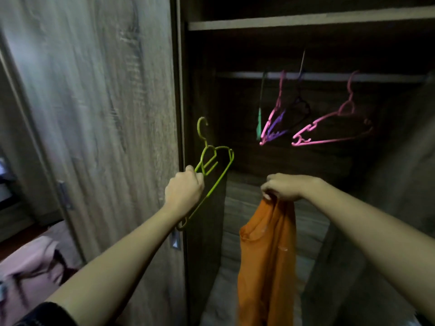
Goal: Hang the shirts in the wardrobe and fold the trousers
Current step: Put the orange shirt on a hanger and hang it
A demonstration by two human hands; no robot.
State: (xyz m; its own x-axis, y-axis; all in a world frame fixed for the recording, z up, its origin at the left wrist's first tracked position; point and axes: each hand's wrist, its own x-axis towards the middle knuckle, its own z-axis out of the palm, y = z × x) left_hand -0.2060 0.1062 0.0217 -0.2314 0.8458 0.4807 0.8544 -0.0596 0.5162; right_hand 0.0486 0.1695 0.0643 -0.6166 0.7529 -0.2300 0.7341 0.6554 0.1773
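We find no shirt on the rail (329, 77) (bare hangers only): left hand (182, 192) grips green hanger (213, 171), right hand (283, 187) pinches orange shirt (266, 260), unhung.

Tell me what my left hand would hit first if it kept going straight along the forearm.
Probably the teal hanger on the rail, leftmost of the bunch; the left hand aims there, though depth is unclear.

Open room lies along the rail's (235, 75) left end (hangers (329, 139) crowd its middle), beside the door (94, 114).
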